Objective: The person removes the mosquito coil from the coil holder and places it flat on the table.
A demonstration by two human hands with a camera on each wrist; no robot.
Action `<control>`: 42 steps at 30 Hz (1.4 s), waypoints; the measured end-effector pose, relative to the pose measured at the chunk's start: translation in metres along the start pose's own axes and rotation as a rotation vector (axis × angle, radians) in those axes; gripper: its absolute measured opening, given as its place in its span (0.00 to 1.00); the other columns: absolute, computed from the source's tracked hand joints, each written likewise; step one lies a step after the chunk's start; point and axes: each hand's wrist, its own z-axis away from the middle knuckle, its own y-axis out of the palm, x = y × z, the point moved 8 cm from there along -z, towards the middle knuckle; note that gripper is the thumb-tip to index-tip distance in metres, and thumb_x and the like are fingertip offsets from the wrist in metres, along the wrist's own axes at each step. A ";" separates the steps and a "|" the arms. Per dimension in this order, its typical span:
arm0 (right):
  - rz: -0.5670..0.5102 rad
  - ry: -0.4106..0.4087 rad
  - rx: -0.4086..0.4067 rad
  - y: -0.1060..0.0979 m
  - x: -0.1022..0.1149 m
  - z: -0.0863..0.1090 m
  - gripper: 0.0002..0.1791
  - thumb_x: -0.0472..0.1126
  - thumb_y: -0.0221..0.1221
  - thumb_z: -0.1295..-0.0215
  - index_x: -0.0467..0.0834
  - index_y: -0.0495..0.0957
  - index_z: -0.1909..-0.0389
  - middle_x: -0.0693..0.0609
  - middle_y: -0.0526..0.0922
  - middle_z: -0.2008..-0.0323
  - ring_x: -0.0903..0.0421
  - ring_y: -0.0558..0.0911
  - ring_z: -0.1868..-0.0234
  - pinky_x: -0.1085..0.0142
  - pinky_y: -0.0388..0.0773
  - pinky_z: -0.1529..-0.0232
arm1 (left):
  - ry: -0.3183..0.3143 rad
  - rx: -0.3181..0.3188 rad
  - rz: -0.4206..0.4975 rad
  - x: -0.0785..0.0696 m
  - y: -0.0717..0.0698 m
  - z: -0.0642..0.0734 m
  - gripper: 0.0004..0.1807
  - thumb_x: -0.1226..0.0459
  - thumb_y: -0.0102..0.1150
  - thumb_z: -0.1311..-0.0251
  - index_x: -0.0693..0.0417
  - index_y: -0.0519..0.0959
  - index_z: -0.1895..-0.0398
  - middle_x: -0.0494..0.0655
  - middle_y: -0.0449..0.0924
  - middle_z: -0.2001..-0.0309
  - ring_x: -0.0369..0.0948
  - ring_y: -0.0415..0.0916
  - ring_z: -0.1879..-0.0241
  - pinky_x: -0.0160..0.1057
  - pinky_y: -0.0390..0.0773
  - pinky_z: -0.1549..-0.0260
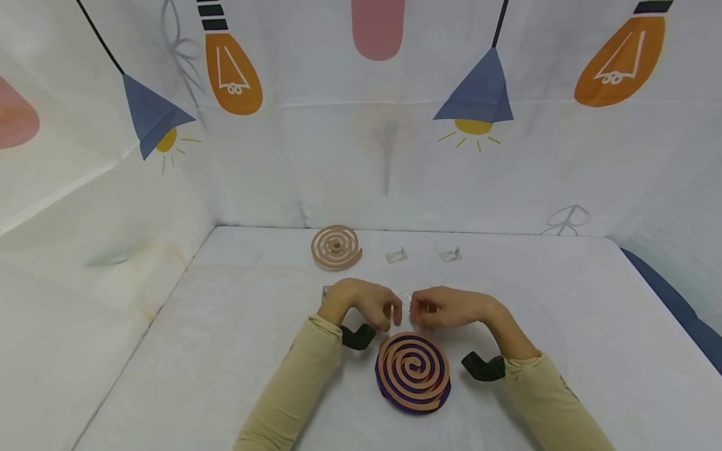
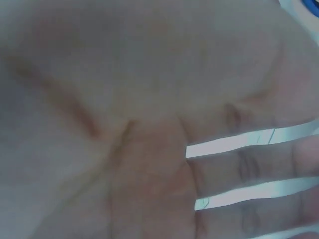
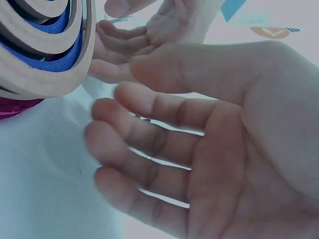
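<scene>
A stack of mosquito coils (image 1: 414, 373), tan on top with purple below, lies flat on the table in front of me. Just beyond it hover both hands, close together. My left hand (image 1: 369, 304) has its fingers hanging loosely bent, and nothing shows in its grasp. Facing it, my right hand (image 1: 448, 307) has softly bent fingers (image 3: 144, 99) and an empty palm in the right wrist view. A thin metal coil stand (image 1: 405, 300) lies between the two hands, partly hidden; whether a fingertip touches it I cannot tell.
Farther back, a single tan coil (image 1: 336, 248) sits over a metal stand. To its right lie two more small stands, one near (image 1: 397, 255) and one farther right (image 1: 450, 255). Another stand (image 1: 325, 292) peeks out behind the left wrist. A patterned white curtain (image 1: 338, 156) borders the table.
</scene>
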 end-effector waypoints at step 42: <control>-0.211 -0.061 -0.573 -0.038 -0.003 -0.010 0.12 0.38 0.52 0.30 0.41 0.69 0.48 0.41 0.75 0.54 0.54 0.79 0.60 0.67 0.78 0.61 | 0.201 -1.510 0.454 0.096 -0.105 0.124 0.14 0.75 0.50 0.38 0.70 0.72 0.49 0.68 0.75 0.53 0.55 0.74 0.52 0.50 0.74 0.54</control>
